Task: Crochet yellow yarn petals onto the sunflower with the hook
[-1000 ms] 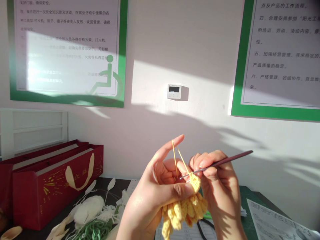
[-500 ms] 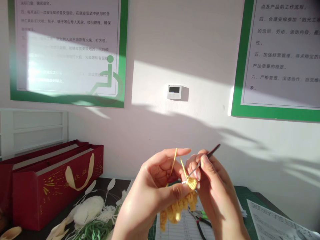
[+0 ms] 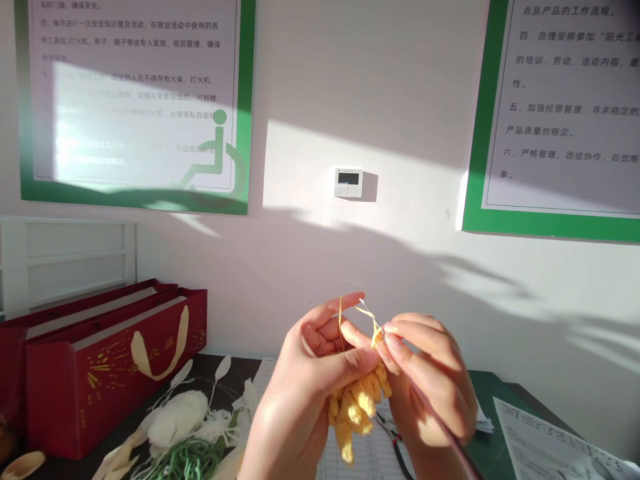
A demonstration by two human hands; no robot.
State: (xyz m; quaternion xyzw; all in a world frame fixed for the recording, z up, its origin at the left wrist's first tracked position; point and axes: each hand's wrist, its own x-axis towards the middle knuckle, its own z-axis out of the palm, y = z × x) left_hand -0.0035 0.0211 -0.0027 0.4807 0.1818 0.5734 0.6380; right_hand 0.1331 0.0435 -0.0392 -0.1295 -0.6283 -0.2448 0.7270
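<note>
the left hand (image 3: 310, 367) pinches the yellow crocheted piece (image 3: 359, 400) and props yarn (image 3: 341, 317) at its eleven o'clock, likely for tension; the right hand (image 3: 431, 370) clasps a crochet hook (image 3: 443, 425), shaft towards five.

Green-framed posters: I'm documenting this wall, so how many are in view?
2: one poster upper left of the white panel, another poster upper right of it. Both are cut off by the picture's edge.
</note>
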